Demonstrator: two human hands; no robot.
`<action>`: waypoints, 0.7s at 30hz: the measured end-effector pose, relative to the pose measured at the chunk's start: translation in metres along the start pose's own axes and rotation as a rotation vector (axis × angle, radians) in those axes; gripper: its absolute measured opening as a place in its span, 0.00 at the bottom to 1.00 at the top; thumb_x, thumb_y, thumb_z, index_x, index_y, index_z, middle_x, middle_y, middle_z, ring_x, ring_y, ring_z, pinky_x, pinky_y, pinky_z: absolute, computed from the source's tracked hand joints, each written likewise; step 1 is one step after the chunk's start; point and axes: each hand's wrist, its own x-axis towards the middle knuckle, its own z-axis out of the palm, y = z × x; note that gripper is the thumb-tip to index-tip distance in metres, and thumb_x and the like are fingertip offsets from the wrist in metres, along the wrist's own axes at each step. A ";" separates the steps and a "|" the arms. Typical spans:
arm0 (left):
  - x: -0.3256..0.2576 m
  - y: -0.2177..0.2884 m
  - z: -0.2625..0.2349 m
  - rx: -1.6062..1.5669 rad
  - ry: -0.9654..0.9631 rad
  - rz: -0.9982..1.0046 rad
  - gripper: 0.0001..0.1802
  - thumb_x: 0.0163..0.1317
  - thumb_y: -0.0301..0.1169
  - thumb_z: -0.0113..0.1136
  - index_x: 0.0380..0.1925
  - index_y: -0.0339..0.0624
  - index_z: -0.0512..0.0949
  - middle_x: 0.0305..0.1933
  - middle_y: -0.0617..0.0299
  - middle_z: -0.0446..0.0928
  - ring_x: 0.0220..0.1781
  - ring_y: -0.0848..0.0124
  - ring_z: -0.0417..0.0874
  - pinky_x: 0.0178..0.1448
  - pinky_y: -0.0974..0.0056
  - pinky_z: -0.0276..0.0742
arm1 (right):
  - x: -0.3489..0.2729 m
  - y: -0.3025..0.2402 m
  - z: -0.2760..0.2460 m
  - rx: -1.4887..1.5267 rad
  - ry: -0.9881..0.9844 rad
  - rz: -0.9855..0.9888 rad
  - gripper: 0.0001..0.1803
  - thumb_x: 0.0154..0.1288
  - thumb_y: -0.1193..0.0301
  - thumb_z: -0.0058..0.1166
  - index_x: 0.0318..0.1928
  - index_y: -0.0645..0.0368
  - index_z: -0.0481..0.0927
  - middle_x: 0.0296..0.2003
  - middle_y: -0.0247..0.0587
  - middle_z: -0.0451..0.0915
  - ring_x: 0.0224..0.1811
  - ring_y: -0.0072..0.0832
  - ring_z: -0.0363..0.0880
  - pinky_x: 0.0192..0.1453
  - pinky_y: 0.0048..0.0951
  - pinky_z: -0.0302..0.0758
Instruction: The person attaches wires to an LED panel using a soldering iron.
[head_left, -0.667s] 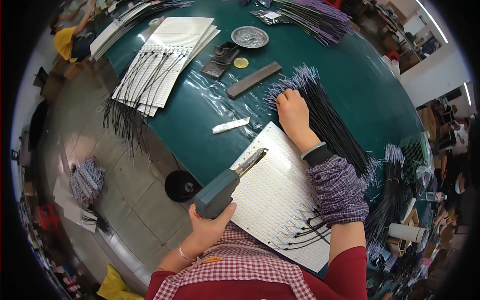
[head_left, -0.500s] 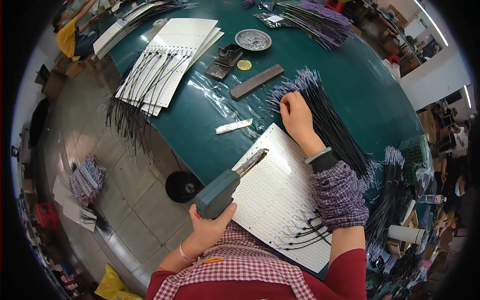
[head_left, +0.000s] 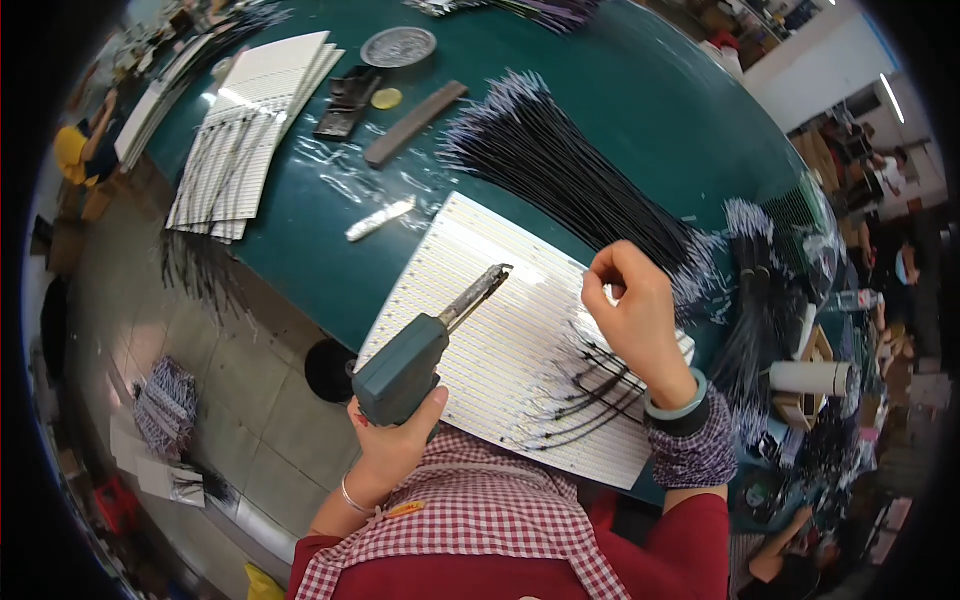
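My left hand (head_left: 395, 448) is closed around the handle of a dark green soldering gun (head_left: 402, 368). Its metal tip points up and right over a white panel board (head_left: 445, 245) dotted with small rows of parts. Several black wires with pale ends (head_left: 575, 408) are attached near the board's lower right side. Above that part of the board hovers my right hand (head_left: 638, 315), thumb and fingers pinched together; anything between them is too small to make out. Just beyond lies a thick bundle of loose black wires (head_left: 580, 170) with frayed pale tips.
A dark bar (head_left: 415, 124), a small black tray (head_left: 347, 103), a yellow disc (head_left: 386, 99) and a metal dish (head_left: 398, 47) sit farther back on the green table (head_left: 670, 110). Wired boards (head_left: 235, 180) are stacked at left. A white bottle (head_left: 812, 378) and more wires are at right.
My right hand has drawn back from the far end of the wire bundle to above the board's right side. The soldering gun stays in my left hand. The whole view has shifted.
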 end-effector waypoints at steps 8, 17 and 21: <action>0.000 -0.006 0.027 0.088 -0.199 -0.112 0.13 0.52 0.23 0.69 0.39 0.35 0.80 0.36 0.64 0.81 0.34 0.79 0.80 0.38 0.72 0.75 | -0.063 0.066 0.028 0.073 0.168 0.166 0.05 0.51 0.78 0.58 0.27 0.63 0.74 0.25 0.42 0.73 0.29 0.34 0.73 0.31 0.30 0.71; 0.000 -0.016 0.040 0.174 -0.219 -0.063 0.09 0.52 0.24 0.69 0.33 0.36 0.79 0.29 0.67 0.79 0.27 0.83 0.74 0.29 0.73 0.67 | -0.066 0.070 0.035 0.119 0.212 0.154 0.05 0.50 0.81 0.57 0.25 0.64 0.73 0.24 0.41 0.72 0.28 0.33 0.72 0.32 0.30 0.72; 0.004 -0.018 0.042 0.233 -0.256 -0.029 0.08 0.53 0.25 0.69 0.32 0.36 0.79 0.27 0.67 0.78 0.26 0.83 0.74 0.28 0.73 0.68 | -0.067 0.074 0.034 0.050 0.164 0.132 0.04 0.53 0.80 0.56 0.28 0.67 0.74 0.27 0.42 0.73 0.28 0.28 0.76 0.34 0.24 0.77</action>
